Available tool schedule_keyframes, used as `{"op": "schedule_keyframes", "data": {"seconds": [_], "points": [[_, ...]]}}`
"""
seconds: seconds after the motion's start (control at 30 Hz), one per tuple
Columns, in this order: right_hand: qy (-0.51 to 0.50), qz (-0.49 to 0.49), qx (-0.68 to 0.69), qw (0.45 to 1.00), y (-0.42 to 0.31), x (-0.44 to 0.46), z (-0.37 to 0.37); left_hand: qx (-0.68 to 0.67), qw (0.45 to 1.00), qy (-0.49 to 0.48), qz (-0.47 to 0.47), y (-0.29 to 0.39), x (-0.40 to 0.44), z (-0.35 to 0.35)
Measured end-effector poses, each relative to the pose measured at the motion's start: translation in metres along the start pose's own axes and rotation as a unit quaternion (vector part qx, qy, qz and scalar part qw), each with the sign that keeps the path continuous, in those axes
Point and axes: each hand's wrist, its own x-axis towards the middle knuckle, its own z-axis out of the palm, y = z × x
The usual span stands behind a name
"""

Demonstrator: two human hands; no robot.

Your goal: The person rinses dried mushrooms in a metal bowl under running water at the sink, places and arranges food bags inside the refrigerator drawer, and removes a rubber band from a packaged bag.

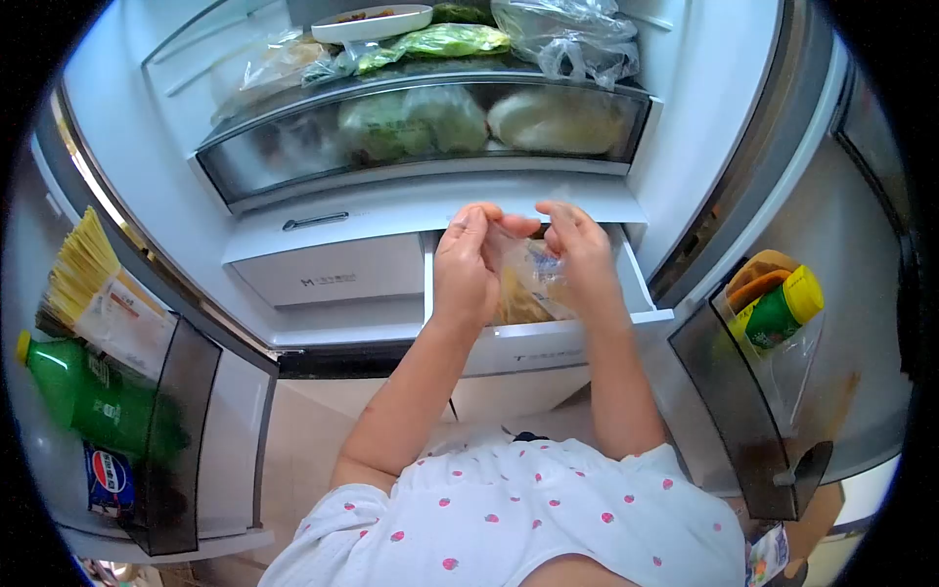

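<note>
A clear plastic bag with yellowish-brown contents hangs between my hands over the pulled-out right drawer. My left hand pinches the bag's upper left edge, thumb against fingers. On the other side, my right hand has its fingers curled in at the bag's upper right edge. What the bag holds is too blurred to name, and its lower part sits down inside the drawer.
Left of the open drawer is a closed white drawer. Above is a clear crisper drawer with wrapped vegetables. A shelf bears a white dish and plastic bags. Door bins flank me, holding a green bottle and a yellow-capped bottle.
</note>
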Motion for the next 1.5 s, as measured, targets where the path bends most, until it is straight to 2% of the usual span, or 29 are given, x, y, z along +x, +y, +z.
{"op": "schedule_keyframes", "data": {"seconds": [0.1, 0.13, 0.17, 0.23, 0.3, 0.37, 0.43, 0.47, 0.5, 0.57, 0.6, 0.63, 0.67, 0.7, 0.73, 0.8, 0.87, 0.93, 0.97, 1.0, 1.07, 1.13, 1.17, 1.23, 1.27, 1.3, 1.37, 1.43, 1.5], "points": [[0.02, -0.028, 0.098, 0.995, -0.002, -0.001, 0.0, -0.117, 0.992, -0.038, -0.03, -0.013, 0.012, -0.029], [0.039, -0.02, 0.182, 0.982, -0.008, -0.004, 0.007, -0.087, 0.994, 0.054, -0.044, -0.01, 0.01, -0.017], [0.057, -0.011, 0.265, 0.962, -0.011, -0.006, 0.013, -0.086, 0.994, 0.052, -0.042, -0.01, 0.011, -0.017], [0.047, -0.027, 0.278, 0.959, -0.006, -0.005, 0.012, -0.036, 0.998, 0.035, -0.05, -0.01, 0.012, -0.019], [-0.1, -0.012, 0.362, 0.927, 0.004, -0.007, 0.001, -0.028, 0.997, 0.061, -0.049, -0.009, 0.011, -0.013], [-0.109, 0.022, 0.357, 0.927, 0.006, -0.007, 0.001, 0.035, 0.994, 0.079, -0.066, -0.008, 0.009, -0.011], [-0.149, 0.115, 0.235, 0.954, 0.002, -0.008, 0.001, 0.061, 0.995, 0.066, -0.035, -0.016, 0.004, -0.006], [-0.174, 0.135, 0.198, 0.955, 0.007, -0.002, -0.005, 0.135, 0.99, 0.02, 0.02, -0.02, -0.001, -0.001], [-0.173, 0.133, 0.198, 0.956, 0.009, -0.001, -0.003, 0.209, 0.975, -0.026, 0.073, -0.022, -0.005, 0.002], [-0.059, 0.044, 0.056, 0.996, 0.008, -0.002, 0.011, 0.278, 0.951, -0.088, 0.103, -0.019, -0.004, -0.001], [-0.054, 0.068, 0.122, 0.989, 0.003, -0.008, 0.015, 0.436, 0.851, -0.125, 0.263, -0.017, 0.0, 0.0], [-0.053, 0.065, 0.123, 0.989, 0.007, -0.01, 0.012, 0.566, 0.699, -0.154, 0.409, -0.012, 0.002, 0.003], [-0.071, 0.04, 0.015, 0.997, 0.013, -0.01, 0.008, 0.578, 0.72, -0.156, 0.352, -0.011, 0.001, 0.002], [-0.087, 0.016, -0.093, 0.992, 0.017, -0.01, 0.005, 0.577, 0.719, -0.158, 0.354, -0.009, 0.002, 0.001], [-0.113, 0.059, -0.083, 0.988, -0.008, -0.02, 0.007, 0.564, 0.749, -0.181, 0.298, -0.006, 0.004, 0.0], [-0.166, 0.027, -0.108, 0.98, -0.001, -0.014, -0.012, 0.532, 0.791, -0.209, 0.217, -0.006, 0.01, -0.005], [-0.216, -0.005, -0.134, 0.967, -0.004, -0.013, -0.017, 0.534, 0.788, -0.228, 0.205, -0.005, 0.01, -0.003], [-0.285, 0.022, -0.032, 0.958, -0.01, -0.018, -0.014, 0.534, 0.785, -0.248, 0.194, -0.004, 0.009, 0.001], [-0.284, 0.021, -0.033, 0.958, -0.01, -0.02, -0.012, 0.582, 0.746, -0.269, 0.181, -0.002, 0.008, 0.003], [-0.246, -0.031, -0.144, 0.958, -0.01, -0.021, -0.009, 0.627, 0.703, -0.289, 0.168, 0.0, 0.007, 0.004], [-0.188, -0.092, -0.309, 0.928, -0.013, -0.022, -0.005, 0.646, 0.685, -0.3, 0.151, 0.01, 0.004, 0.01], [-0.166, -0.119, -0.252, 0.946, -0.007, -0.021, -0.001, 0.697, 0.628, -0.305, 0.162, 0.016, 0.0, 0.012], [-0.143, -0.143, -0.194, 0.96, -0.002, -0.019, 0.0, 0.697, 0.628, -0.306, 0.164, 0.018, 0.0, 0.01], [-0.126, -0.111, -0.174, 0.97, 0.013, -0.014, -0.005, 0.5, 0.817, -0.282, 0.053, 0.02, 0.002, 0.004], [-0.11, -0.078, -0.152, 0.979, 0.015, -0.012, -0.006, 0.474, 0.843, -0.243, 0.071, 0.019, 0.002, -0.004], [-0.108, -0.081, -0.153, 0.979, 0.016, -0.012, -0.009, 0.474, 0.842, -0.246, 0.074, 0.02, 0.002, -0.008], [-0.102, 0.001, -0.148, 0.984, -0.003, -0.019, -0.003, 0.468, 0.859, -0.208, 0.017, 0.023, 0.001, -0.011], [-0.088, 0.007, -0.128, 0.988, 0.0, -0.019, -0.001, 0.452, 0.87, -0.191, 0.048, 0.019, 0.005, -0.012], [-0.074, 0.012, -0.109, 0.991, 0.0, -0.019, 0.003, 0.504, 0.826, -0.186, 0.17, 0.018, 0.009, -0.015]]}}
